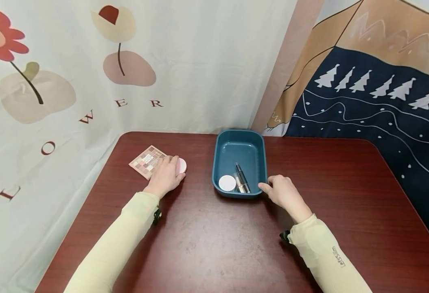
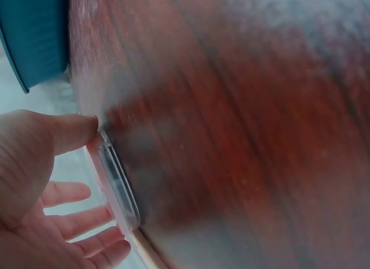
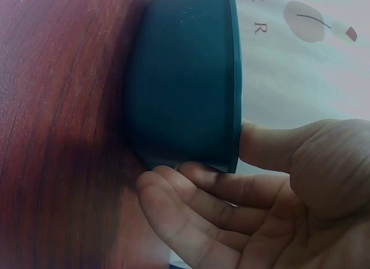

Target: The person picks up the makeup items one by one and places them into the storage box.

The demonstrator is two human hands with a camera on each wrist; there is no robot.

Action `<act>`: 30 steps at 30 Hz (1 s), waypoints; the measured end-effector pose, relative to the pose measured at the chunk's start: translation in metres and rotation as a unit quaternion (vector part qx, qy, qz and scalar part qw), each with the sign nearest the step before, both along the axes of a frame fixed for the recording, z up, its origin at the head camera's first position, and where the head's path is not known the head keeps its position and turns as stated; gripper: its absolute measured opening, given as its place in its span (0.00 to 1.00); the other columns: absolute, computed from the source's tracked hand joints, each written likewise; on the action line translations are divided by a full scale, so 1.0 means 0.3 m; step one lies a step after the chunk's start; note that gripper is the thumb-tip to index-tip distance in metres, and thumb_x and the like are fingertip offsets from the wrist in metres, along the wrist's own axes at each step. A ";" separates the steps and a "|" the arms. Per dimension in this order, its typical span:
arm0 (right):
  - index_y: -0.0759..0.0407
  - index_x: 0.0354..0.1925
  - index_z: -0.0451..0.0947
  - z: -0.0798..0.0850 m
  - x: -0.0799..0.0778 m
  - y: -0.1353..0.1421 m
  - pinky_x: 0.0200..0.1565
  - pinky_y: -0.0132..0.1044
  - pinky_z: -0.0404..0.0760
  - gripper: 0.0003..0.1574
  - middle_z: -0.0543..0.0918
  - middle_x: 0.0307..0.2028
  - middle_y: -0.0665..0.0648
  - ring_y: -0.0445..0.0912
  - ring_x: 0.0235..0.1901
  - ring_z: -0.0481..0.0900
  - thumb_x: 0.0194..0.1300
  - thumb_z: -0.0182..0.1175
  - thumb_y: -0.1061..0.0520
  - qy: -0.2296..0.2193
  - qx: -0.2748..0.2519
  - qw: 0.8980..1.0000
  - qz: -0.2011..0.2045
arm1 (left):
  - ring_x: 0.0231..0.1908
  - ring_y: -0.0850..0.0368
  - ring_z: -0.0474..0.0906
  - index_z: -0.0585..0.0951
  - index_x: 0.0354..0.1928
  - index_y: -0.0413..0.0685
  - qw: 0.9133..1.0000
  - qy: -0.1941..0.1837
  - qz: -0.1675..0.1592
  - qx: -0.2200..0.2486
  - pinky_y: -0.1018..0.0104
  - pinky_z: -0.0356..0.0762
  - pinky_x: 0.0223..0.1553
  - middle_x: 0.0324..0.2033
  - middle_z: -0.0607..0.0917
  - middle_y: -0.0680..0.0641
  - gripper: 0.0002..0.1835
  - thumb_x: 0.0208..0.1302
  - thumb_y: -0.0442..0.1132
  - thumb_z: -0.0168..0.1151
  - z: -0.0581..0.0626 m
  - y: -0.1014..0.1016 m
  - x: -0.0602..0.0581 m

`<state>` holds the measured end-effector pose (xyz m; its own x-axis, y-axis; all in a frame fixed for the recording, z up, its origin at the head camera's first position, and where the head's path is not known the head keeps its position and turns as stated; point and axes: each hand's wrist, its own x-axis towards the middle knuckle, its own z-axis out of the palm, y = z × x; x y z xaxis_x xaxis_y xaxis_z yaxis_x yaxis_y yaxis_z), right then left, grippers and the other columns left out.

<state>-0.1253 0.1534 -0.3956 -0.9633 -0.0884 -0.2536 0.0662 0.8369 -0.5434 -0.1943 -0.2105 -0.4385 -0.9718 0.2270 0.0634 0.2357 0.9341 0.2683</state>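
Note:
My left hand (image 1: 165, 177) holds a round pink compact (image 1: 182, 166), with thumb and fingers on opposite sides of its edge. In the left wrist view the compact (image 2: 119, 185) shows a clear rim, low over the wood. Partly under that hand lies an eyeshadow palette (image 1: 146, 160) with a patchwork of colours. A teal bin (image 1: 240, 136) is gripped at its near right corner by my right hand (image 1: 282, 191), thumb at the rim and fingers against the outer wall (image 3: 185, 78). In the bin are a white round jar (image 1: 227, 183), a dark slim tube (image 1: 242, 178) and a lighter tube (image 1: 238, 184).
The bin stands at the back middle of a reddish-brown wooden table (image 1: 214, 244). Behind the table hangs a white curtain (image 1: 200, 61) with flower prints, and a dark blue cloth (image 1: 364, 114) with white trees is at the right.

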 end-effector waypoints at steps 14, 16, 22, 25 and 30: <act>0.59 0.25 0.76 -0.017 0.010 -0.008 0.29 0.38 0.70 0.22 0.72 0.18 0.55 0.47 0.22 0.71 0.76 0.60 0.50 -0.011 -0.010 1.000 -0.009 | 0.56 0.30 0.71 0.71 0.63 0.28 0.999 -0.018 0.012 0.048 0.39 0.70 0.59 0.53 0.77 0.28 0.39 0.54 0.43 0.75 -0.016 -0.019 -0.008; 0.58 0.24 0.74 -0.016 0.010 -0.007 0.29 0.38 0.69 0.22 0.71 0.18 0.55 0.47 0.22 0.71 0.76 0.60 0.51 -0.004 -0.012 1.000 -0.007 | 0.54 0.30 0.71 0.71 0.62 0.29 0.998 -0.013 0.012 0.059 0.39 0.70 0.57 0.51 0.77 0.29 0.38 0.53 0.43 0.75 -0.015 -0.014 -0.004; 0.58 0.25 0.75 -0.006 0.006 -0.007 0.29 0.38 0.69 0.22 0.71 0.18 0.55 0.47 0.22 0.71 0.76 0.60 0.51 0.000 -0.014 1.000 -0.008 | 0.53 0.31 0.73 0.72 0.61 0.31 0.996 0.003 0.005 0.085 0.39 0.71 0.56 0.51 0.78 0.30 0.37 0.52 0.43 0.75 -0.002 0.008 -0.005; 0.59 0.26 0.75 -0.003 0.004 -0.004 0.29 0.38 0.70 0.21 0.72 0.18 0.55 0.47 0.22 0.71 0.76 0.60 0.50 -0.003 -0.013 1.000 -0.010 | 0.53 0.33 0.73 0.72 0.62 0.32 0.996 0.005 -0.002 0.093 0.40 0.72 0.56 0.53 0.77 0.31 0.38 0.53 0.43 0.75 0.021 0.029 -0.005; 0.60 0.27 0.77 -0.003 0.003 0.001 0.30 0.38 0.70 0.21 0.73 0.19 0.55 0.47 0.23 0.72 0.76 0.60 0.50 -0.008 -0.011 1.000 -0.016 | 0.55 0.36 0.72 0.71 0.65 0.33 0.995 0.000 -0.009 0.104 0.41 0.73 0.57 0.56 0.76 0.32 0.38 0.55 0.44 0.73 0.055 0.065 -0.003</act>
